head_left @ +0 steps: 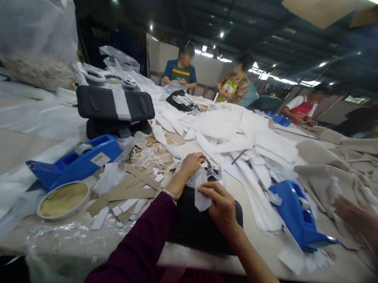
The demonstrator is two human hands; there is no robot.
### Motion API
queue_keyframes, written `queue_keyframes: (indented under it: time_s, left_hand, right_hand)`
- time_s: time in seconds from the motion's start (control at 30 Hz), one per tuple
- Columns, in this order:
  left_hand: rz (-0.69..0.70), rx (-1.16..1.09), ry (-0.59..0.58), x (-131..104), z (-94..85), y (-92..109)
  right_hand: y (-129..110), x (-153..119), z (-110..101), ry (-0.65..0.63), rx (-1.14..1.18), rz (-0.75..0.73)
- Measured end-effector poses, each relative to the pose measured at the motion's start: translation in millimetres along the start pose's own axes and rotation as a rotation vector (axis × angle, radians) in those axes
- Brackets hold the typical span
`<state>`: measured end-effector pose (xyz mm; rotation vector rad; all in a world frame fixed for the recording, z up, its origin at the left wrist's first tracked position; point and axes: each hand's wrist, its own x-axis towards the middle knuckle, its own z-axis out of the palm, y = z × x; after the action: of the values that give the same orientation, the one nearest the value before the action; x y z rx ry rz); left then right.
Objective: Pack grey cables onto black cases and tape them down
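A purple sleeve (138, 241) crosses the front edge of a table (262, 242), where a black case (196, 229) lies midway along; over it meet the left hand (191, 164) (fingertips together, any hold unclear) and right hand (222, 205), pinching a white strip (201, 200).

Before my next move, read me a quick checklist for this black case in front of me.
1. White strip in hand: ok, pinched by the right hand.
2. Left hand grip: cannot tell; its fingers are at the case's far side, but what they hold is unclear.
3. Black case within reach: ok, right beneath the hands.
4. Tape dispensers nearby: ok, one blue dispenser on the left, another on the right.
5. Space beside the case uncluttered: not ok, cardboard strips lie left.
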<state>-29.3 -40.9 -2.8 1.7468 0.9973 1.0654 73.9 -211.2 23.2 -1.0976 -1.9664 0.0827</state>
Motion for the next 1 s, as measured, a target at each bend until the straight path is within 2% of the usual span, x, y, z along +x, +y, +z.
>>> queue_keyframes:
  time_s: [0.17,0.43,0.63,0.83,1.0]
  left_hand:
    - [-0.028,0.21,-0.071,-2.5,1.8,0.7]
    - [0.034,0.582,-0.163,-3.9,4.1,4.3]
    - [0.049,0.66,-0.18,-4.0,5.1,3.7]
    - [0.042,0.706,-0.188,-3.7,5.2,3.4]
    - [0.031,0.72,-0.186,-2.3,6.2,1.9]
  right_hand:
    - [-11.9,-25.1,1.5,-0.154,-0.213,-0.142]
    - [-14.1,-38.2,4.9,-0.16,-0.289,-0.191]
    - [-19.0,-41.4,7.5,-0.13,-0.291,-0.185]
    - [-31.3,-39.6,1.6,-0.098,-0.285,-0.209]
    - [-37.8,-50.0,5.7,-0.096,-0.282,-0.199]
